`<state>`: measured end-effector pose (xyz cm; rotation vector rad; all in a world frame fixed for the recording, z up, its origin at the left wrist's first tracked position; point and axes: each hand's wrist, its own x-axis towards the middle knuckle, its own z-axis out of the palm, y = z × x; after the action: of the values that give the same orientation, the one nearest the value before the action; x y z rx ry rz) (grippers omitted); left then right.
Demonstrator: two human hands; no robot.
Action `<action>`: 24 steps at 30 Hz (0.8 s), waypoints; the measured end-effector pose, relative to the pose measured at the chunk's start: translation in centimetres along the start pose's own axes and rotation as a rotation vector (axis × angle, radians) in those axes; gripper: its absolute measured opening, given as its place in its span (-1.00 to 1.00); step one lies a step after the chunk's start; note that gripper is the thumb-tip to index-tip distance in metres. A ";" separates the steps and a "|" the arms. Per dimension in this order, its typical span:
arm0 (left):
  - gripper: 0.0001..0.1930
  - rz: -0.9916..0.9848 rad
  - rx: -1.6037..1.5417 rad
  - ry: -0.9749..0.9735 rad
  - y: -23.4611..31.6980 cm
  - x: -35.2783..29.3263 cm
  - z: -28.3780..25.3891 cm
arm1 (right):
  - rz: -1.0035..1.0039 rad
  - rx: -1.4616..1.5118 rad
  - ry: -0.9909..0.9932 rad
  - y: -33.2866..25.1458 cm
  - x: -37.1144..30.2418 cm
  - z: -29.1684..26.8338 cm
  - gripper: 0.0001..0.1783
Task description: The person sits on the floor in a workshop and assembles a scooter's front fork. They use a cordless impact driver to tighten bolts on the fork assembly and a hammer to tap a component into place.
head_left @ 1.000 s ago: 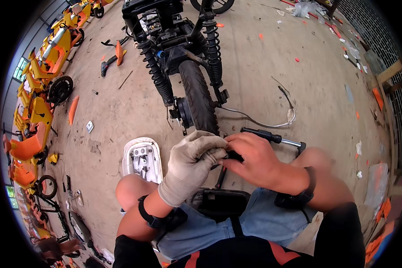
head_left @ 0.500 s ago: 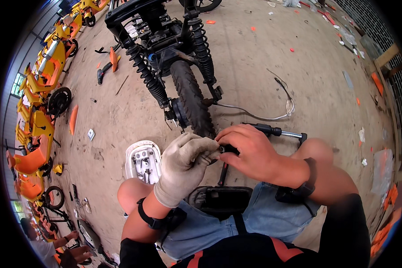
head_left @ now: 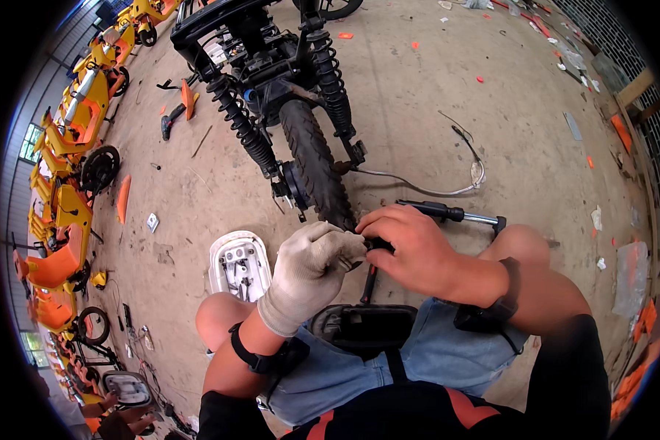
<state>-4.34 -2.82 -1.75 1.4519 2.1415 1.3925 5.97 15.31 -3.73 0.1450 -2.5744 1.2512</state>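
In front of my knees, my left hand [head_left: 306,273] wears a pale knit glove, its fingers curled and pinched together. My bare right hand [head_left: 416,248] meets it fingertip to fingertip. Between thumb and index finger, the right hand grips a small dark cylindrical part [head_left: 376,244], mostly covered. What the gloved fingers pinch is hidden. Just beyond both hands stands the black knobbly tyre [head_left: 312,158] of a bike, flanked by coil-spring shock absorbers [head_left: 331,81]. Under the hands lies a tool with a red and black handle [head_left: 369,284].
A white tray [head_left: 215,273] with small metal parts sits by my left knee. A black open container [head_left: 323,317] is between my thighs. On the right lie a black and silver damper [head_left: 451,213] and a cable [head_left: 418,192]. Far left: a drill [head_left: 170,122], yellow bikes [head_left: 72,213], a co-worker's arm [head_left: 99,407].
My hands stay together in nearly the same place, with the gloved fingers shifted slightly. At the lower left, the co-worker has moved, and a pale-lined tray now shows beside them.
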 end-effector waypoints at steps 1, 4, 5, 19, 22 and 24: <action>-0.66 -0.008 0.003 -0.004 0.0 0.0 0.0 | 0.001 -0.004 0.001 0.0 0.0 0.0 -0.70; -0.73 -0.063 -0.022 0.002 -0.1 0.1 -0.1 | -0.013 -0.006 0.011 0.1 0.0 0.1 -0.72; -0.75 -0.100 -0.055 0.017 0.1 0.2 -0.2 | -0.021 -0.005 0.016 0.1 0.1 0.0 -0.72; -0.75 0.063 0.050 -0.008 -0.3 0.6 -0.1 | -0.021 -0.026 0.015 0.1 -0.1 -0.3 -0.70; -0.74 0.091 0.095 -0.046 -0.6 0.5 0.4 | 0.011 -0.027 -0.009 -0.1 -0.3 -0.6 -0.67; -0.73 0.120 0.129 -0.028 -0.6 0.8 0.3 | 0.021 -0.005 -0.009 -0.4 -0.2 -0.7 -0.67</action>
<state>-4.92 -2.09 -2.16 1.6620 2.1960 1.2846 6.42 15.59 -3.11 0.1230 -2.5933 1.2541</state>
